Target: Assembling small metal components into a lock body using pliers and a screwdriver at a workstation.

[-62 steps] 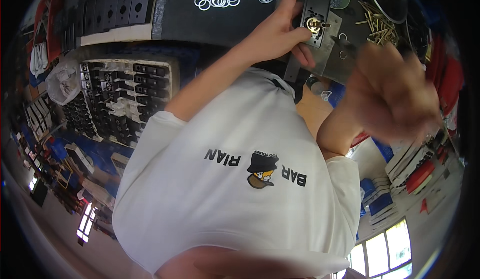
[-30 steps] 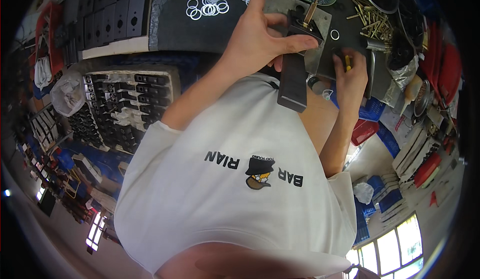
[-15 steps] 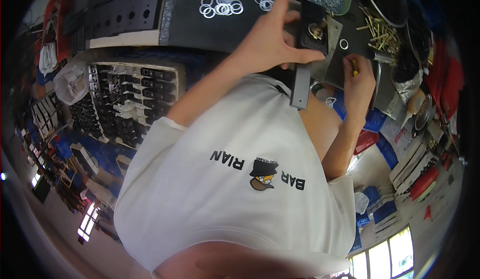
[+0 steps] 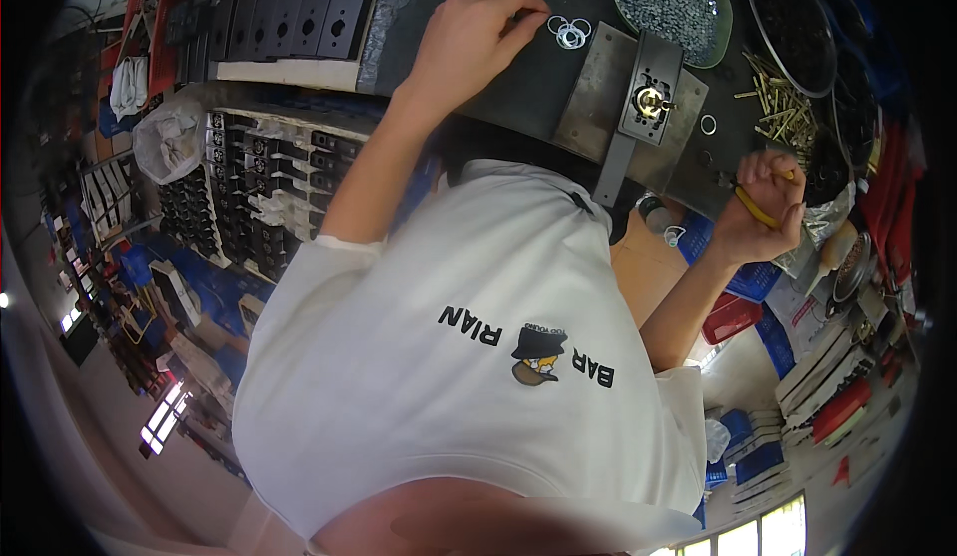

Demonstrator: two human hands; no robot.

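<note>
My left hand (image 4: 477,43) is above the dark bench with thumb and fingertips drawn together; whatever they pinch is hidden. Just beyond its fingertips lie several thin silver rings (image 4: 569,33). A black lock-like block (image 4: 655,88) rests on a steel plate (image 4: 588,93), a round brass fitting (image 4: 652,103) standing up from its face. From the block's near end a flat grey bar (image 4: 615,169) sticks out past the bench edge. My right hand (image 4: 763,207) is closed around a pair of yellow-handled pliers (image 4: 755,207). One loose ring (image 4: 708,124) lies between the plate and this hand.
A green tray (image 4: 720,43) of small metal parts stands at the far right, beside a pile of brass pins (image 4: 778,103) and a dark round bowl (image 4: 793,23). Black plates (image 4: 289,18) line the far left. Below them sits a rack (image 4: 269,182) of black parts.
My left hand has let go of the black block and moved left over the rings. The block now rests on the plate. My right hand has shifted right and turned, still holding the pliers.
</note>
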